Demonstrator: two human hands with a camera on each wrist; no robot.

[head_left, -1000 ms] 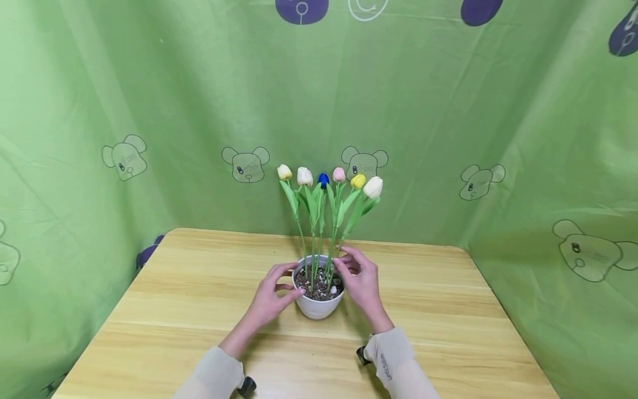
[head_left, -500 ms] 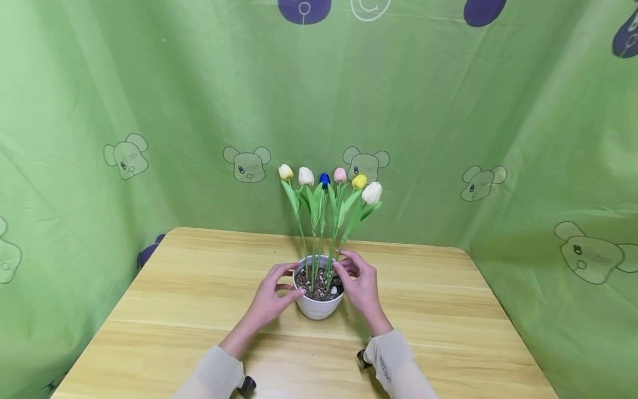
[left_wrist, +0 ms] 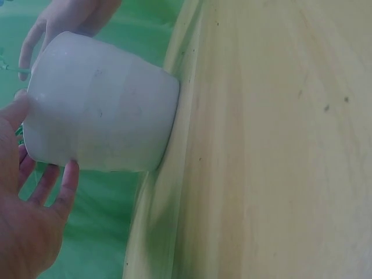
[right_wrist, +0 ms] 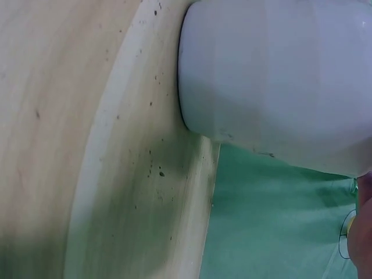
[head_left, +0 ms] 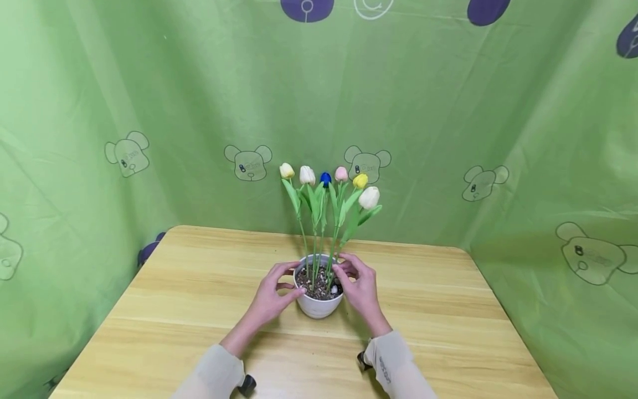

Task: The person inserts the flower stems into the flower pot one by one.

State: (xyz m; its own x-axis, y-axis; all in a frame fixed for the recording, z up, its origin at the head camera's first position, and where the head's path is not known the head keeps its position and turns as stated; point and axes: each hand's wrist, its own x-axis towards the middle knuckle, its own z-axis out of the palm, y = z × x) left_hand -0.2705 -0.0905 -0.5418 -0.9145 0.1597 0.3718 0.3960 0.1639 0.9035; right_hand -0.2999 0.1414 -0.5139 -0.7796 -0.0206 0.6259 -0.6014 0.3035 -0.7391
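A white flower pot (head_left: 319, 308) filled with dark soil (head_left: 310, 280) stands on the table, several tulips rising from it. My left hand (head_left: 269, 297) holds the pot's left side, thumb at the front rim; in the left wrist view its fingers (left_wrist: 68, 183) lie against the wall. At the right rim, the thumb and fingers of my right hand (head_left: 363, 285) pinch the stem of the rightmost white tulip (head_left: 369, 198), low down near the soil. This bloom sits lower than the yellow tulip (head_left: 360, 180) beside it and leans right. The stem's lower end is hidden behind the hand.
Pink (head_left: 341, 174), blue (head_left: 325, 179) and pale tulips (head_left: 307, 175) stand upright in the same pot. Dark specks lie on the wooden table (head_left: 209, 277) around it. A green curtain (head_left: 199, 100) with bear prints hangs close behind the table and along both sides.
The rightmost white tulip has sunk lower and shifted slightly left, with the right hand's fingers dipping a little at the rim. The left hand keeps its hold on the pot.
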